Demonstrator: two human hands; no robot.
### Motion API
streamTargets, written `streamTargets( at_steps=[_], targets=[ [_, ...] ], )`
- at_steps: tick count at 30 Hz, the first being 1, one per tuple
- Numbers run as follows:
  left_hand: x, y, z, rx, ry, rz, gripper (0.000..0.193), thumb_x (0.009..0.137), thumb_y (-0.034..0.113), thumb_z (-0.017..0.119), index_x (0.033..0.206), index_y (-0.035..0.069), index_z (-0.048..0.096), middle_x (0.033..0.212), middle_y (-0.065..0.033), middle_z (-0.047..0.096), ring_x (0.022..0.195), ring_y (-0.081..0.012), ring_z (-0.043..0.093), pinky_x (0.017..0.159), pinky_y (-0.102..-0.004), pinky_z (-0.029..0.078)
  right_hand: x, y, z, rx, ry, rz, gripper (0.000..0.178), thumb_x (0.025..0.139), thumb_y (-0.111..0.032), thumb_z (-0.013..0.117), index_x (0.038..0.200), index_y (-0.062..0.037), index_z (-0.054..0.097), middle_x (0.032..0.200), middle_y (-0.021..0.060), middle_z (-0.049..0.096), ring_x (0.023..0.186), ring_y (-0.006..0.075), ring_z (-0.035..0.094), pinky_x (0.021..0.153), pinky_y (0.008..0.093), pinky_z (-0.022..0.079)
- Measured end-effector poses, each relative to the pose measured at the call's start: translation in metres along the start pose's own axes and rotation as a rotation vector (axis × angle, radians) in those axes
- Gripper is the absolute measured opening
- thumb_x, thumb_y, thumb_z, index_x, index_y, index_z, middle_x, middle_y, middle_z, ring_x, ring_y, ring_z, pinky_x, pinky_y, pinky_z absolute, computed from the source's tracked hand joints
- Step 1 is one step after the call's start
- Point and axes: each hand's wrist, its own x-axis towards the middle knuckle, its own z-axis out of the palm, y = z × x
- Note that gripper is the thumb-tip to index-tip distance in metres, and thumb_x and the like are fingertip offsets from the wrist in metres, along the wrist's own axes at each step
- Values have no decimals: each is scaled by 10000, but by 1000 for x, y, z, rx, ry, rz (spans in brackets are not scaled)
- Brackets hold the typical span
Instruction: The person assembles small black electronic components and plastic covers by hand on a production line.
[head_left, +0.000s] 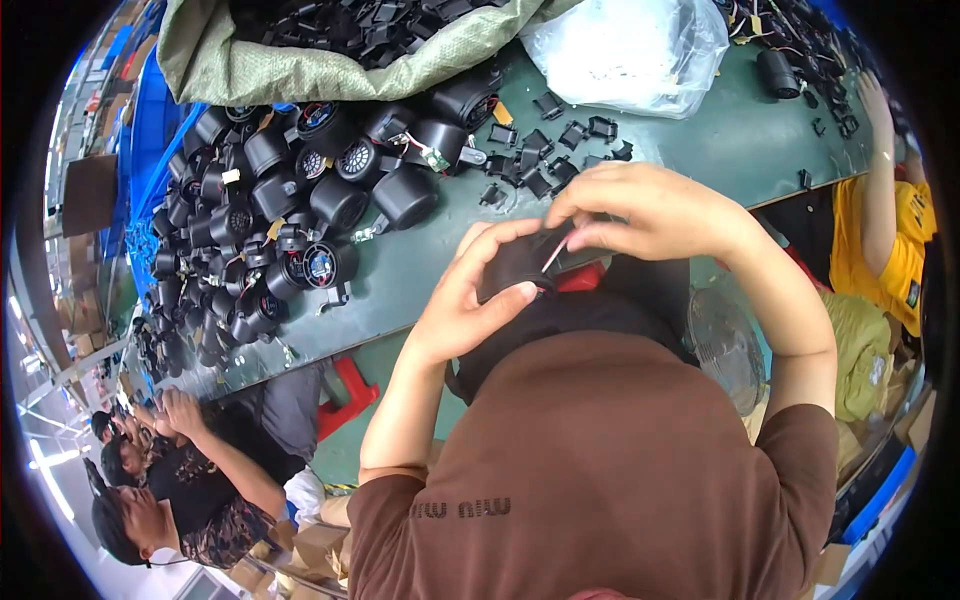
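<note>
My left hand (465, 300) is wrapped round a black cylindrical housing (515, 262), its thumb on the near rim and its fingers over the far side. My right hand (655, 210) is curled over the housing's right edge, fingers bent in a pinch. From its fingertips a thin pale strip (553, 256) points down at the housing; whether it is a wire or a stick I cannot tell. Just beyond my hands, small black plastic clips (537, 150) lie scattered on the green table (440, 235).
Many black round housings (340, 200), some with wires and small boards, are heaped at the left. A green woven sack (300, 75) of black parts and a clear plastic bag (630, 60) stand at the back. People sit at the left and, in a yellow shirt (880, 240), at the right.
</note>
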Motion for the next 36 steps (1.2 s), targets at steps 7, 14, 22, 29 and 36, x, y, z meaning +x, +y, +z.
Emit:
streamTargets(
  at_steps=[7,14,22,29,36],
  targets=[
    [-14,-30,9,539,286,272,599,720,21,625,1306,25,498,1202,-177,450,1118,-318,479,973,-372,427,32,-8,34,-463,105,-273,175,786,-131,671,931,-55,610,910,68,624,892,251,621,779,380,520],
    [-6,-40,26,568,422,268,440,802,92,650,1205,-12,508,1219,-198,499,1089,-355,495,930,-427,429,33,-12,51,-406,193,-272,192,759,-91,657,940,-52,604,886,70,579,844,256,620,723,366,529],
    [3,-38,22,466,467,248,295,811,89,641,1086,1,579,1096,-172,580,1010,-343,542,904,-418,433,16,-10,70,-168,401,-119,153,864,-41,656,1003,-22,596,942,103,576,845,297,623,707,381,525],
    [1,-35,35,292,525,115,201,869,76,577,1052,-7,583,1077,-157,582,1032,-323,539,933,-402,425,10,2,107,138,640,-17,107,890,-22,645,987,-14,601,976,116,591,830,260,623,704,328,518],
    [0,-34,41,372,531,131,190,897,86,557,1065,3,584,1075,-152,589,1031,-311,530,944,-395,399,6,9,116,301,649,151,90,918,-38,627,998,-2,608,966,105,591,840,207,624,729,291,524]
  ],
)
